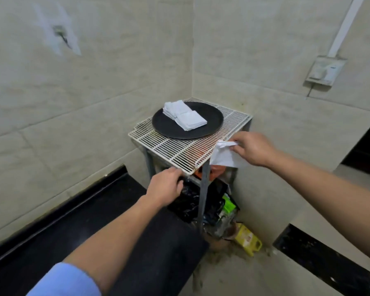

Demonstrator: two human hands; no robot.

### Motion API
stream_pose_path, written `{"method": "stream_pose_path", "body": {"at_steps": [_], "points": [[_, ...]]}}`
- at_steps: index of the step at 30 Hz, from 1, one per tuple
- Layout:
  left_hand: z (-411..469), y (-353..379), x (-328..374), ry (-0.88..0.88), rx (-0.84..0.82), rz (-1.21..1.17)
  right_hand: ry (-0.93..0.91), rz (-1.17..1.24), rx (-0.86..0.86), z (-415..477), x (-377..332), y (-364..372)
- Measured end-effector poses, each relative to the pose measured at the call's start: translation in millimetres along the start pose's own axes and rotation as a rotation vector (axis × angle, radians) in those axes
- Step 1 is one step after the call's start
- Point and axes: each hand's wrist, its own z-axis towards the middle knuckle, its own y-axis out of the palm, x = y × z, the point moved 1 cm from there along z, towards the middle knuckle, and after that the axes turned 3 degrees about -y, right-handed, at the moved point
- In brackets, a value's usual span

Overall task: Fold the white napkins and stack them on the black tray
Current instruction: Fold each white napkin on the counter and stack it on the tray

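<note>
Head view: round black tray [169,129] on white wire-grid counter [169,152], toward 12 o'clock. Folded white napkins [184,115] stacked on tray, 11 o'clock part. Right hand [252,148] pinches loose white napkin [224,157] hanging off counter's 4 o'clock edge. Left hand [165,186] at 7 o'clock edge, fingers curled; grip unclear.

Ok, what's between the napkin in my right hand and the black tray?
Just bare white wire rack between the napkin and tray, per the head view.

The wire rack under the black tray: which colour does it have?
The wire rack is cream white; the head view shows it best.
</note>
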Motion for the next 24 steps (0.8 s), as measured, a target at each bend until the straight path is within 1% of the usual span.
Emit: {"method": "stream_pose_path", "body": {"at_steps": [4,9,13,20,24], "points": [[60.5,1.8,-9.6,-0.030,0.023,0.015,-0.011,0.002,0.001,74.9,31.0,-6.3],[131.6,14.8,-19.0,-0.099,0.110,0.074,-0.104,0.039,-0.055,164.8,65.4,10.2],[183.9,26.7,-20.1,-0.262,0.152,0.092,-0.231,0.122,-0.127,226.8,84.6,32.2],[233.3,53.2,-10.7,-0.548,0.100,0.052,-0.434,0.161,-0.253,301.7,96.8,62.2],[236.9,64.5,-5.5,-0.589,0.124,0.084,-0.439,0.223,-0.326,339.2,97.0,86.1]]}}
